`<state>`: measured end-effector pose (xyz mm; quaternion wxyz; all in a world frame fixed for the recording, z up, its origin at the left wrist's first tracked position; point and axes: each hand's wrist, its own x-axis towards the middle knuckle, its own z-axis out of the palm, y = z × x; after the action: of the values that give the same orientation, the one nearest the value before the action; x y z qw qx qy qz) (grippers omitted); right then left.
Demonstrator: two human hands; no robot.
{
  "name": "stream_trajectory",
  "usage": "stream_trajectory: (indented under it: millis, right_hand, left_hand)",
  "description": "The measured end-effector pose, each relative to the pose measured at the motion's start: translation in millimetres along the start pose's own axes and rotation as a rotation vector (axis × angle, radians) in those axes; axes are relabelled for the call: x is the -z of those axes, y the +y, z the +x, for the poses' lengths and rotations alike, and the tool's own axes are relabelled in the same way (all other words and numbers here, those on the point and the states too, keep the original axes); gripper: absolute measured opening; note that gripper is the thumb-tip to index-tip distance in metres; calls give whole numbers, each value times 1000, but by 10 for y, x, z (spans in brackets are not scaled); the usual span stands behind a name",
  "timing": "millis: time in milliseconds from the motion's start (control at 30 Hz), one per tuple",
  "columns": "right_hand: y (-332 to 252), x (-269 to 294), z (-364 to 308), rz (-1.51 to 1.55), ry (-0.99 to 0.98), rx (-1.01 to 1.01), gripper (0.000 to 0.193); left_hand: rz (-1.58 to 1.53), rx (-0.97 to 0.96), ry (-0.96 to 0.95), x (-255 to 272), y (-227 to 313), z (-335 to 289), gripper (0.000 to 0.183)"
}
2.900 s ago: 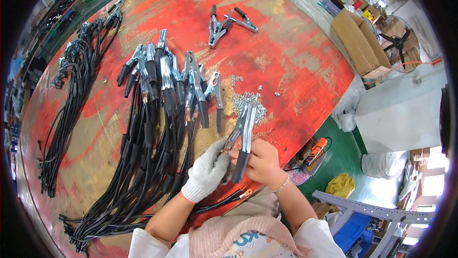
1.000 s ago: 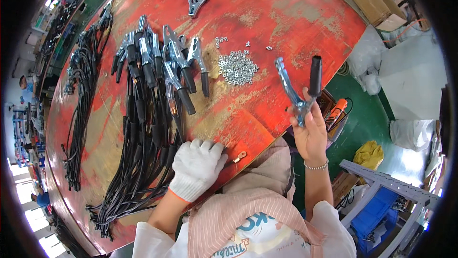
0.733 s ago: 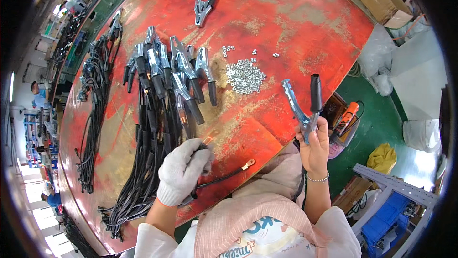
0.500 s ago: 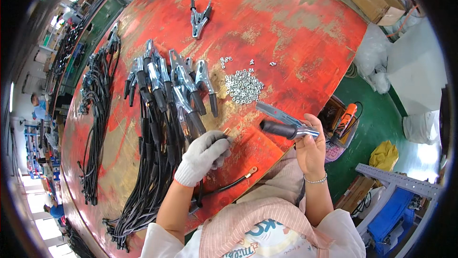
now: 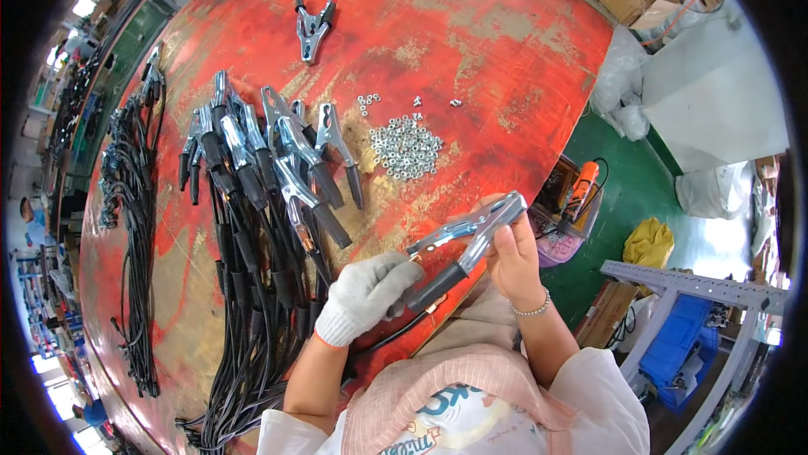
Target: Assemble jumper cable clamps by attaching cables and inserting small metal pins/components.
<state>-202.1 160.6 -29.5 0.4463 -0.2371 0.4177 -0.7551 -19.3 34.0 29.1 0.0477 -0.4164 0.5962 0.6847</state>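
Note:
My left hand [image 5: 364, 293], in a white knit glove, is closed around a black cable's end, mostly hidden in the fingers. A bit of its copper lug [image 5: 416, 259] shows at the fingertips, against the clamp. My bare right hand [image 5: 515, 257] grips a silver spring clamp [image 5: 480, 244] by its metal end, near the table's front edge. One black sleeved handle [image 5: 438, 287] of the clamp points toward the glove. Below the handle, another copper lug [image 5: 433, 308] shows on a black cable lying along the table edge.
A pile of small nuts [image 5: 406, 148] lies mid-table, with a few strays beyond. Left of it are bundled black cables with clamps [image 5: 244, 135], then a second cable bundle [image 5: 135, 177]. A loose clamp [image 5: 312, 27] lies farther back. Right of the table stands a bin holding an orange-handled tool [image 5: 581, 190].
My right hand has turned the clamp around, so its handles now point toward the glove. Both hands have come closer together, bringing the lug against the clamp. The view has shifted slightly.

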Motion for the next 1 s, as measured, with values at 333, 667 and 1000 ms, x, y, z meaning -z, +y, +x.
stream_trajectory:
  millis: [333, 667, 1000]
  right_hand:
    - [-139, -128, 23, -150, -115, 15, 55]
    - [-157, -186, -6, -103, -89, -3, 55]
    - [-190, -101, 29, -65, -205, -19, 43]
  left_hand:
    - [-82, -88, 43, -28, -73, 6, 27]
    - [-25, -101, 11, -51, -39, -1, 32]
    - [111, -136, 66, -54, -50, -5, 27]
